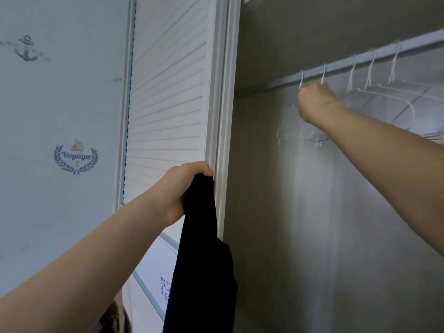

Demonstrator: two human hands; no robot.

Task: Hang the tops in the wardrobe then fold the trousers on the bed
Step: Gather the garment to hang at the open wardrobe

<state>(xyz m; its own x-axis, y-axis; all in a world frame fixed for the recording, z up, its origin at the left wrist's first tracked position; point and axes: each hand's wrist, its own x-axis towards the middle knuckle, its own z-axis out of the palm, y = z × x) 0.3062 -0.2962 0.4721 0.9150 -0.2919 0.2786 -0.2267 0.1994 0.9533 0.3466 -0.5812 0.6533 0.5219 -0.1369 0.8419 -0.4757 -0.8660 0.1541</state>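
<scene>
"Voyager" (76, 156) reads on the wall. My left hand (185, 186) grips the dark top (204, 260) — it hangs long-axis down beside the wardrobe door (168, 92). My right hand (312, 102) curls around a white hanger (301, 80) at the rail (360, 61).

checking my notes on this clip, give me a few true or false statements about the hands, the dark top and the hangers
1. The left hand grips a dark top bunched at its upper end. True.
2. The right hand rests on the wardrobe door. False: it is up at the rail, closed round a white hanger.
3. Several white hangers hang on the rail. True.
4. The dark top is already on a hanger. False: it hangs from the left hand, apart from the rail.
</scene>
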